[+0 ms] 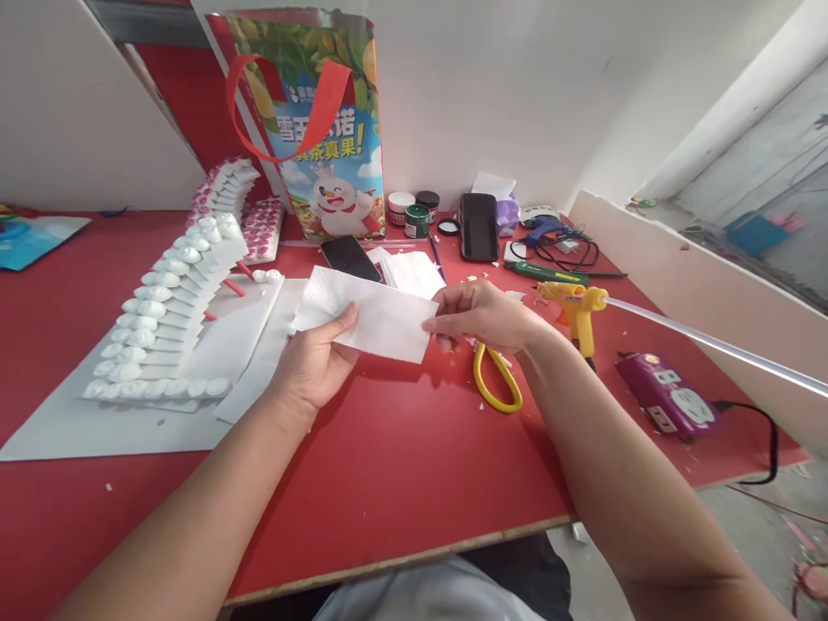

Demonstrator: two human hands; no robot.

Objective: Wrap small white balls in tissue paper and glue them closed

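Observation:
Above the red table, a white sheet of paper (381,315) is held between both hands. My left hand (316,358) grips its left part, thumb on top and fingers underneath. At the right edge, my right hand (482,315) pinches it between thumb and fingers. A yellow looped handle (497,379) lies just below my right hand; the rest of that tool is hidden. Behind the held sheet are more white paper pieces (414,273) and a black phone (349,258). To the left stands a curved white paper structure (174,302) edged with white rosette-like pieces.
A yellow glue gun (575,306) with a long clear stick stands right, near a purple power socket box (669,392). Paint jars (417,221), a black case (479,226) and a blue glue gun (547,229) sit behind. A colourful bag (333,164) stands against the wall.

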